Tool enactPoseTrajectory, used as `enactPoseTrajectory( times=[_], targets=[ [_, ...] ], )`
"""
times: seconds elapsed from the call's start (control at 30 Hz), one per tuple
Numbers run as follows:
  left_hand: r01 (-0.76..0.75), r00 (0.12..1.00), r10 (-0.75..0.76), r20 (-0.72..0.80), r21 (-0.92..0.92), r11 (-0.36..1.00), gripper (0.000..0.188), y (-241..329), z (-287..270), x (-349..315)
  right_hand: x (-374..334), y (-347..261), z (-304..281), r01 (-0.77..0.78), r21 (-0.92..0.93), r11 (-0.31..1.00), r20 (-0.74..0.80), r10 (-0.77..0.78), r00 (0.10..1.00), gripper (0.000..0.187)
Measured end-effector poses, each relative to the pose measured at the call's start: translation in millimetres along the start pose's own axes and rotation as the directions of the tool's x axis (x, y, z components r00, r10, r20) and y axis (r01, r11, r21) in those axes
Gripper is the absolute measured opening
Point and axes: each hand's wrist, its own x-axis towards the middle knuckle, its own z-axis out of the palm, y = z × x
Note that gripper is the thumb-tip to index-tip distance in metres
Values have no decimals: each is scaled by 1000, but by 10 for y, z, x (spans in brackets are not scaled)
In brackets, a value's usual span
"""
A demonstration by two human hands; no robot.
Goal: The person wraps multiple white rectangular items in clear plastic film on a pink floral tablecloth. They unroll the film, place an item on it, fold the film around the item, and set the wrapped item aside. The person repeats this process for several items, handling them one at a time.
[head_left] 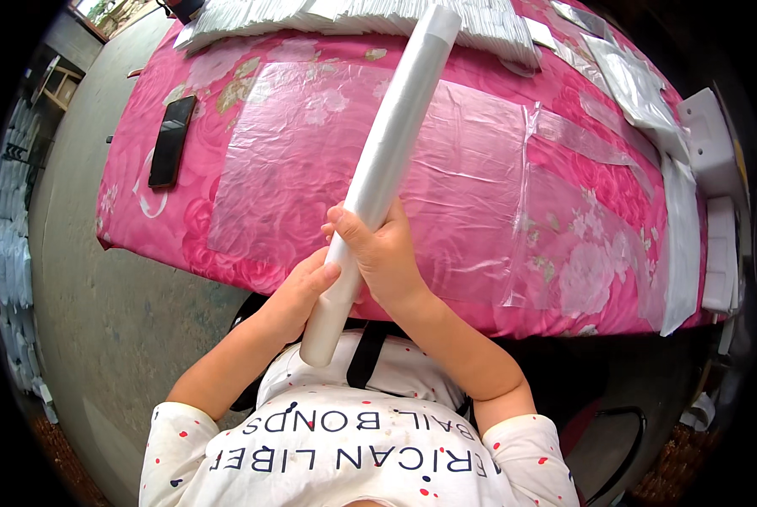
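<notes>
A long whitish roll of clear plastic film [395, 127] slants up and away from my lap, over the table's near edge. Near its lower end my left hand [306, 287] is wrapped round it, thumb on top. My right hand [382, 253] grips it a little higher, also with the thumb over the roll. Beneath the roll, a clear plastic sheet [471, 186] lies spread flat and slightly wrinkled on the pink floral tablecloth [196, 211]. The undersides of the roll and most fingertips are hidden.
A black phone [173, 141] lies at the table's left, beside a thin white strip [148, 190]. Stacked white packets [311, 25] line the far edge. Folded clear bags [636, 93] lie at the right, near white plastic bins [708, 135]. A chair's armrest [628, 439] shows at lower right.
</notes>
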Motion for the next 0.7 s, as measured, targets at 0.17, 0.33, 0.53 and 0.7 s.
enactPoseTrajectory(
  times=[0.17, 0.33, 0.53, 0.7],
  targets=[
    [193, 981, -186, -62, 131, 972, 57, -78, -144, -146, -34, 73, -92, -70, -30, 997, 63, 71, 995, 43],
    [328, 930, -336, 151, 74, 942, 58, -175, -342, -303, 360, -290, -684, 58, -19, 998, -125, -60, 990, 44],
    [443, 886, -452, 102, 95, 891, 73, -285, -433, -518, 628, -792, -1334, 62, -480, 875, -160, -156, 975, 48],
    [445, 877, -447, 179, 52, 894, 62, -324, -525, -569, 640, -864, -1272, -20, -602, 798, 64, 73, 995, 28]
  ],
)
